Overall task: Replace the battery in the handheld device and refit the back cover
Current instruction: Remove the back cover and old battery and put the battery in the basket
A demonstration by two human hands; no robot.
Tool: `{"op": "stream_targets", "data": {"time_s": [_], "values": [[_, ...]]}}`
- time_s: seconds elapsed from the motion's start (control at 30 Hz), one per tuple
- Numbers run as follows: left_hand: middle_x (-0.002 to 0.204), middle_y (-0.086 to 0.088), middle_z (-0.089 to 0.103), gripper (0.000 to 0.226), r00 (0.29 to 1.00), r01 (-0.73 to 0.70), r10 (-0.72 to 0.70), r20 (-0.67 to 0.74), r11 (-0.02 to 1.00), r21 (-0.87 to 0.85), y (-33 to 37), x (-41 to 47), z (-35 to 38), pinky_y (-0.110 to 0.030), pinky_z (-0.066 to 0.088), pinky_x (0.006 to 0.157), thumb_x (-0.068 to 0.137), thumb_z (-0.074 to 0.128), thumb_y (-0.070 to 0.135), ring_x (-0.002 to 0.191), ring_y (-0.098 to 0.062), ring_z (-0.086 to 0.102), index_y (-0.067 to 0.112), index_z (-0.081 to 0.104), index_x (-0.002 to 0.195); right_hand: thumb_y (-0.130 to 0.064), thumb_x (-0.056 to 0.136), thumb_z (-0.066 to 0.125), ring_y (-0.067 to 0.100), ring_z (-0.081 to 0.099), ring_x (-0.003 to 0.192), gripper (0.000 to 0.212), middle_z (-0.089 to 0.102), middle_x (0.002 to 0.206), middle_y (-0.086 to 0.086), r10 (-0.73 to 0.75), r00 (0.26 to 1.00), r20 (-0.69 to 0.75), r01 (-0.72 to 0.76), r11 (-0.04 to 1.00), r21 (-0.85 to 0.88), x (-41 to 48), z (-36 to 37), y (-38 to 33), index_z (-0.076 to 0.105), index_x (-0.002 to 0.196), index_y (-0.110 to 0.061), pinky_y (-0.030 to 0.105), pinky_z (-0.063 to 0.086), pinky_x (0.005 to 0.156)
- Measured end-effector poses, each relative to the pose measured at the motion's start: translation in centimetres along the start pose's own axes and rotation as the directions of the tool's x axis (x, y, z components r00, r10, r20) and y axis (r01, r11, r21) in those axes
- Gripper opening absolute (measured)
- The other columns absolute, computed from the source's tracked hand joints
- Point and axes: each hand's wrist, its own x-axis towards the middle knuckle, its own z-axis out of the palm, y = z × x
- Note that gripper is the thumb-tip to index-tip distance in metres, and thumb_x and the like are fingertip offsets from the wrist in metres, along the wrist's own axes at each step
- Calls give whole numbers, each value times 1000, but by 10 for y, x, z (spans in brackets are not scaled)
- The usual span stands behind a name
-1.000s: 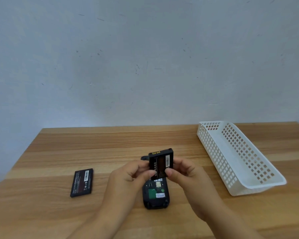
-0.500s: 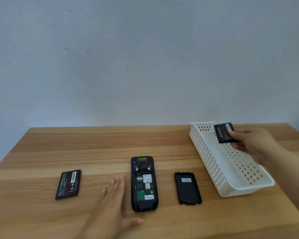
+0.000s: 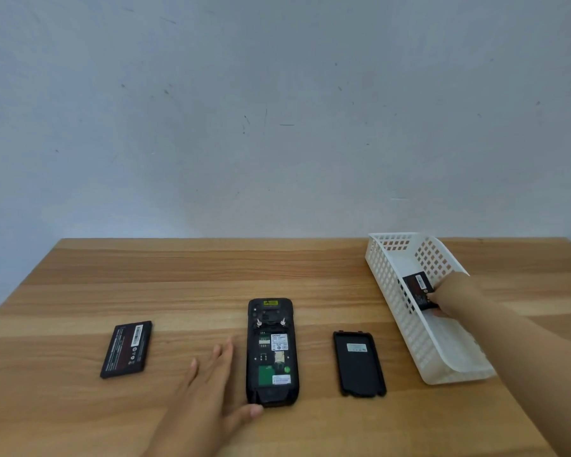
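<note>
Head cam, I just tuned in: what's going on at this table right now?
A person is mid battery swap. The right hand is lowering a battery into the white basket, fingers closed on it. The left hand rests flat and open on the table beside the handheld device, which lies face down with its battery bay empty. The back cover lies to the device's right, and a second battery waits on the left.

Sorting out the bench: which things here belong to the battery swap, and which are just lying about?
Part of the job:
- handheld device, compartment open
- back cover, off
- battery on the table
- battery held in the right hand
- white basket

Lying about:
- nothing else in view
</note>
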Motion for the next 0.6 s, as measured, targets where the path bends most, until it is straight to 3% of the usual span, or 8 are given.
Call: {"op": "stream_targets", "data": {"time_s": [0.03,0.13,0.2,0.3,0.47,0.6], "values": [[154,7,-5,124,1000,-6,6,-2,1000,5,1,0,-1,-38,5,117,25,6,100,141,-18,-5,39,-31,126,-4,84,56,27,56,72,6,57,80,15,-17,1000,4,18,994,-106,-2,0,-1,60,82,1,37,53,72],[153,8,-7,124,1000,0,1,-10,1000,28,4,-2,-2,-37,5,117,32,14,96,141,-20,-6,35,-27,132,-29,83,62,14,48,56,32,52,63,2,-33,998,56,50,940,-337,-11,0,-6,47,61,-11,23,40,51],[153,9,-8,125,1000,0,0,-11,999,35,5,-2,-3,-37,4,117,32,14,96,141,-20,-6,34,-26,133,-35,79,66,12,49,56,33,53,63,0,-37,995,88,67,923,-379,-13,3,-8,46,63,-15,22,39,53],[154,7,-7,127,1000,-17,17,-5,998,53,1,0,0,-37,5,117,25,2,100,141,-17,-6,30,-35,124,-31,82,61,12,50,57,28,53,65,-1,-60,995,75,87,897,-434,-14,7,-9,45,64,-15,22,40,55],[154,7,-6,126,1000,-17,18,-14,999,36,1,0,0,-36,5,117,24,1,100,141,-17,-4,31,-35,123,-28,83,61,12,50,59,27,53,65,-1,-119,992,50,129,866,-483,-10,12,-7,45,64,-16,22,39,54],[154,6,-5,125,1000,-22,23,-18,999,40,1,0,0,-36,4,117,25,1,100,141,-17,-4,30,-34,123,-26,85,59,18,55,70,23,50,65,-1,-137,989,55,146,850,-506,-11,12,-9,48,70,-13,26,43,63]]}}
